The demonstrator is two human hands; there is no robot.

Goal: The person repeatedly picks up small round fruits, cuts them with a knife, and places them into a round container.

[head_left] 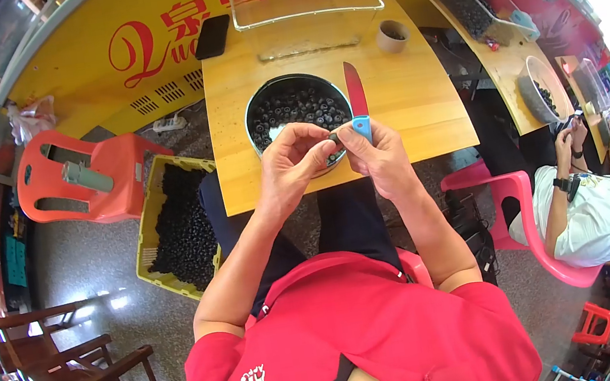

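Observation:
My right hand is closed around the blue handle of a knife, whose red blade points up and away from me. Between the fingertips of both hands is a small dark round piece; its kind is not clear. My left hand pinches it from the left, thumb against forefinger. Just beyond and partly behind the hands, a round bowl holds many similar dark round pieces. Something white lies in it near my left fingers. The bowl's near side is partly covered by my hands.
The wooden table also bears a clear plastic bin, a small cup and a black phone. A yellow crate of dark pieces stands left, near a red stool. Another person sits at right.

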